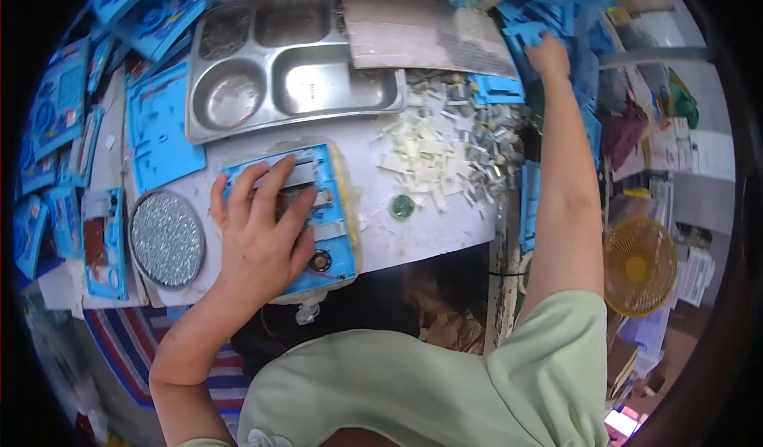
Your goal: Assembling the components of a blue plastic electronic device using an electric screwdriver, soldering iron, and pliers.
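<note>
My left hand (264, 228) lies with spread fingers over a blue plastic casing (340, 250) near the table's front edge. Inside the casing sit a small round black speaker (320, 261) and grey strip-like parts, partly hidden under my fingers. Far to the right, my right arm is stretched out over a heap of blue plastic parts. There my right hand (548, 56) has its fingers closed on a blue plastic part (524, 32), which looks like a casing piece. Under the casing is a pad (345, 181) with a yellowish edge.
A steel compartment tray (270, 119) stands at the back, beside a cardboard sheet (429, 38). White and metallic small pieces (433, 157) are heaped right of centre. A round dish of tiny silvery parts (167, 239) is at left, near stacked blue casings (60, 101). A yellow basket (638, 267) is at right.
</note>
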`<state>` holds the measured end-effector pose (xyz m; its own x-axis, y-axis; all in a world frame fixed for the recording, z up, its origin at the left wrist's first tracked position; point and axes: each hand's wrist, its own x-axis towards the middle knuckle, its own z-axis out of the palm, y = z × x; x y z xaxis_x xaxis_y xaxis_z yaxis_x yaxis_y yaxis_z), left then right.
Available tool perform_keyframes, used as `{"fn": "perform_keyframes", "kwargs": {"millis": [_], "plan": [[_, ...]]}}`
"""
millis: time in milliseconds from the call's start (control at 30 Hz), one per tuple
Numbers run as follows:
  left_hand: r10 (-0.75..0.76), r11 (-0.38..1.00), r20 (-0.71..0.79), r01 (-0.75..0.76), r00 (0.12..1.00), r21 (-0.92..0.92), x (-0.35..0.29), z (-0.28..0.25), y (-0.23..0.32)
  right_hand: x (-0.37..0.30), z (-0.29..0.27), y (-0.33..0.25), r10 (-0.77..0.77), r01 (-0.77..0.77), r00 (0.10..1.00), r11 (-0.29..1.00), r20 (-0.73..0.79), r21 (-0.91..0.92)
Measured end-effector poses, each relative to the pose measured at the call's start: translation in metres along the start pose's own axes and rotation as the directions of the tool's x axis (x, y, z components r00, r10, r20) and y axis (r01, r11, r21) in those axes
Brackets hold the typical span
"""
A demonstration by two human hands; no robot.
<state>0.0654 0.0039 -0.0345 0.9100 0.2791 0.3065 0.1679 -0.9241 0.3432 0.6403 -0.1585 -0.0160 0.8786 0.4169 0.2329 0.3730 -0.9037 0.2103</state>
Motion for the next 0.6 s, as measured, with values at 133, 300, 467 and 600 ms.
{"fn": "perform_keyframes", "kwargs": {"millis": [133,300,467,600], "plan": [[-0.046,0.999,0.055,0.046,0.997,-0.004,-0.002,-0.004,0.003,0.033,0.032,0.033,-0.184,0.19,0.977,0.98,0.111,-0.051],[-0.045,0.999,0.028,0.046,0.999,-0.018,-0.005,-0.006,0.0,0.097,-0.016,0.175,-0.354,-0.442,0.776,0.286,0.523,0.85],[-0.026,0.999,-0.028,0.025,0.999,-0.04,-0.005,-0.001,-0.002,0.077,-0.094,0.241,-0.131,-0.406,0.91,-0.076,0.395,0.911],[0.013,0.997,-0.099,-0.02,0.995,-0.07,-0.006,-0.001,-0.005,-0.073,-0.17,0.143,-0.126,-0.145,0.983,-0.115,0.13,0.983]]}}
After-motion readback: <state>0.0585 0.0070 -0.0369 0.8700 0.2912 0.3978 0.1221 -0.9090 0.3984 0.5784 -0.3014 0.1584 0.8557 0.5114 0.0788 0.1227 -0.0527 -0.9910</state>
